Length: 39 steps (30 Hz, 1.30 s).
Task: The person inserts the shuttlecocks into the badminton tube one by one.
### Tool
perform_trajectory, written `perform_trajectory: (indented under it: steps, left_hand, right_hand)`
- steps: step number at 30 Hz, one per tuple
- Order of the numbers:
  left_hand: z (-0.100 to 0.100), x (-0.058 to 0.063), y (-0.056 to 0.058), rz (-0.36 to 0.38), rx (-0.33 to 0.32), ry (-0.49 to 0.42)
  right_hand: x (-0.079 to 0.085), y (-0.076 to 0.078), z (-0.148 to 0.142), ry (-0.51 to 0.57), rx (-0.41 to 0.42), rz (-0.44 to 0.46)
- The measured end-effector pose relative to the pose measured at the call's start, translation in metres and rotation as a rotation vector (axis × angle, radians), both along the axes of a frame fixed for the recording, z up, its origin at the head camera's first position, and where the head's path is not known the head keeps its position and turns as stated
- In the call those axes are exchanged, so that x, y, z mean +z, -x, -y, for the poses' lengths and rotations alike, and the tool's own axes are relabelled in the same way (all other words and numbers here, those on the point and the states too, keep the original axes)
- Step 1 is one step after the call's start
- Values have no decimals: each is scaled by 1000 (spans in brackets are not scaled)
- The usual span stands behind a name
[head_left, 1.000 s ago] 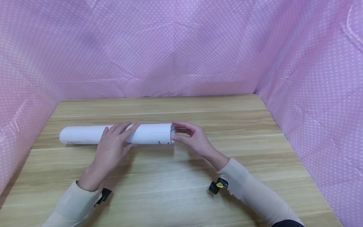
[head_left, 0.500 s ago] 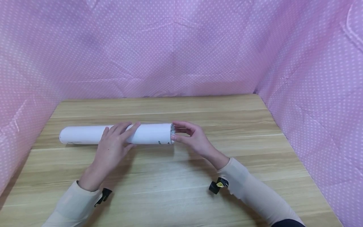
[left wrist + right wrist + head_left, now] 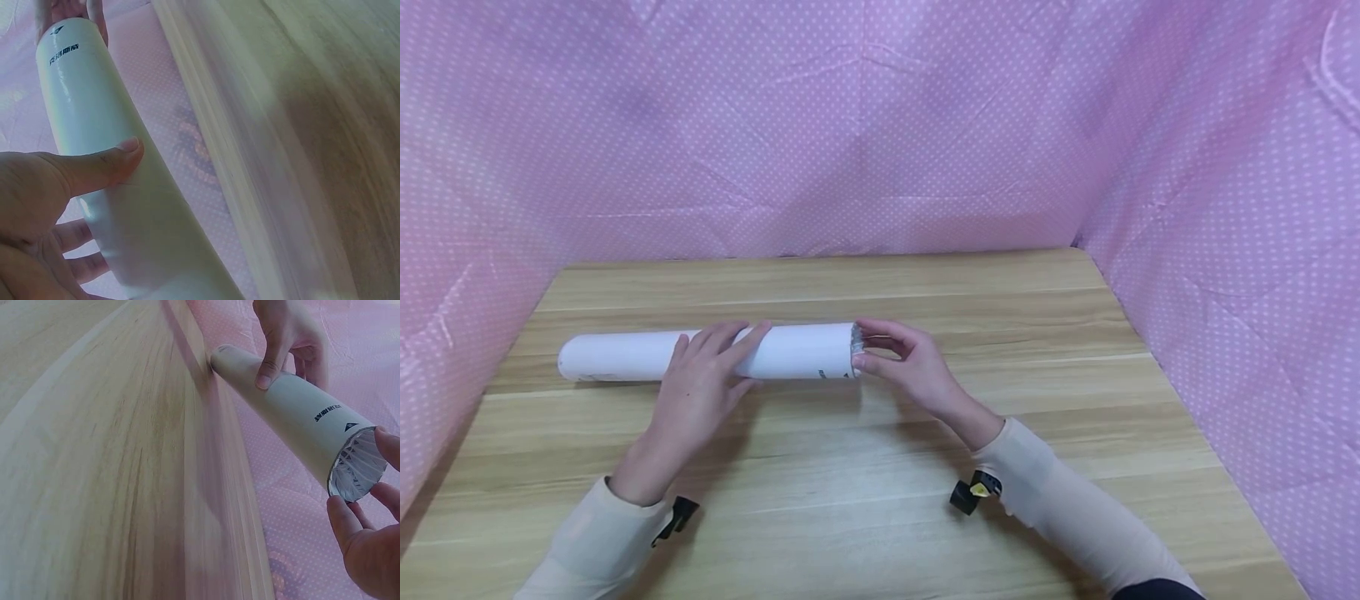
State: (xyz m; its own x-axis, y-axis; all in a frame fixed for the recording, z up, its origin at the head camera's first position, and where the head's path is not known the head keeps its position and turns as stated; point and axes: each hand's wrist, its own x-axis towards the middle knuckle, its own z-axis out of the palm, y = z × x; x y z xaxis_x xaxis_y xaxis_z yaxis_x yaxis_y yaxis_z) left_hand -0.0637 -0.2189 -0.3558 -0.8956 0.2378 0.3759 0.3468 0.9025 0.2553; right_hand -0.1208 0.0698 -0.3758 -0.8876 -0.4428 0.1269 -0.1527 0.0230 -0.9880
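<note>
A long white shuttlecock tube (image 3: 805,351) lies sideways above the table, dark lettering near its right end. My left hand (image 3: 696,387) grips it round the middle; in the left wrist view the thumb (image 3: 103,169) lies along one side and fingers show beyond the other. At the open end my right hand (image 3: 917,367) holds the rim between thumb and fingertips. The right wrist view shows a ring of white feathers (image 3: 359,464), like a shuttlecock's skirt, just inside that end. How deep the fingertips reach at the rim is hard to tell.
The wood-grain table (image 3: 850,500) spreads under both hands. Pink dotted cloth (image 3: 850,150) hangs behind it and at both sides. A small black camera mount (image 3: 675,518) sits on the left wrist, with another black mount (image 3: 973,493) on the right.
The tube's right end has risen very slightly, and the right hand with it. Both hands otherwise keep the same hold.
</note>
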Motion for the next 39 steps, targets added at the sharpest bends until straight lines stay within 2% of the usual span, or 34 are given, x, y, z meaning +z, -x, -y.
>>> perform_trajectory:
  steps: [15, 24, 29, 39]
  left_hand:
    - [0, 1, 5, -2, -11, 14]
    - [-3, 3, 12, -11, -24, 30]
    - [-3, 1, 23, 26, -15, 44]
    - [-2, -6, 56, 141, 22, 71]
  right_hand:
    - [0, 5, -4, -34, 17, -19]
    - [6, 12, -17, -58, -16, -25]
    - [3, 19, -31, -103, -46, -85]
    - [1, 25, -53, -166, -88, -146]
